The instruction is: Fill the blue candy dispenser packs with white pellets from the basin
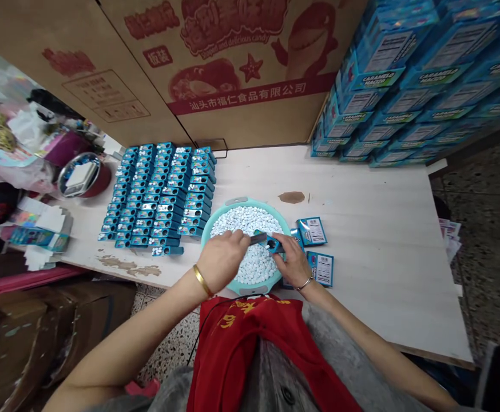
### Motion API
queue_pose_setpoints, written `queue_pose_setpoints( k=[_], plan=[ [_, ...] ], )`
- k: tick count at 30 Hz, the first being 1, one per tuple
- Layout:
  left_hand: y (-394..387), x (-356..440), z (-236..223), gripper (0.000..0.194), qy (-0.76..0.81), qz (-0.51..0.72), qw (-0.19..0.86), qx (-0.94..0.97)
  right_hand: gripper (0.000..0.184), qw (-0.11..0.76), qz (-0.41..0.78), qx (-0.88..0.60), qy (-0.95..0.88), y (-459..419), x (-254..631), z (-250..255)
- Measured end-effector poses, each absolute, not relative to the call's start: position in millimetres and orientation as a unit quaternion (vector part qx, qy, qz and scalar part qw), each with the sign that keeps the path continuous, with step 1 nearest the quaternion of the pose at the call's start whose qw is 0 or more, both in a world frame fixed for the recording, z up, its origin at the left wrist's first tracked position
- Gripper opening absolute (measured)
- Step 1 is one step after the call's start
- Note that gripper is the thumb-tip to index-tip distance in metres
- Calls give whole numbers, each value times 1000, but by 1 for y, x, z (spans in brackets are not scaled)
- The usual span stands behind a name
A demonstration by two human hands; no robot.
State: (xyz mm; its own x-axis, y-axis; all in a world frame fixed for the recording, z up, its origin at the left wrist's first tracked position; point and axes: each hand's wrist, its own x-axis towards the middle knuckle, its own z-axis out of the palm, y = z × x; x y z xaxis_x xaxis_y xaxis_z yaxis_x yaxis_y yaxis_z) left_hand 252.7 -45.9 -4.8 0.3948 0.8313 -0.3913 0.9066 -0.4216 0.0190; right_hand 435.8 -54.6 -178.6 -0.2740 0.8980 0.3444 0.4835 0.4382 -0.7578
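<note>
- Red apron [250,349] lies over the person's grey top, directly below both forearms.
- Left hand [222,262], gold bangle at the wrist, has a clenched grip on a flat metal piece [258,239] above the basin, its end reaching the box.
- Right hand [293,260], thin silver bracelet at the wrist, grasps a small blue candy box [273,246] just beside the metal piece.
- Teal plastic basin [245,201] sits under both hands, heaped with pale blue-white candies [250,220].
- Flat printed blue cards [312,231] lie on the tabletop [361,246], just right of the basin.
- Rows of blue boxes [155,194] stand close to the basin's left rim.
- Round metal tub [82,174] at the tabletop's far left edge holds white paper.
- Stacked blue cartons [404,97] rise at the far right.
</note>
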Motion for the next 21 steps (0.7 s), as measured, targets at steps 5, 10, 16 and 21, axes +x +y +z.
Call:
queue_pose_setpoints(
  k=[5,10,16,21],
  plan=[
    [-38,202,-106,32,598,-132,130,780,44,403,273,-495,-720,-50,452,-176],
    [-55,214,-192,36,595,-119,228,761,37,413,261,-522,-699,-46,466,-170],
    [-87,243,-211,43,561,-89,317,760,35,431,274,-564,-649,-48,470,-170],
    [-91,223,-189,37,551,-6,383,742,33,430,291,-570,-637,-51,470,-171]
  ],
)
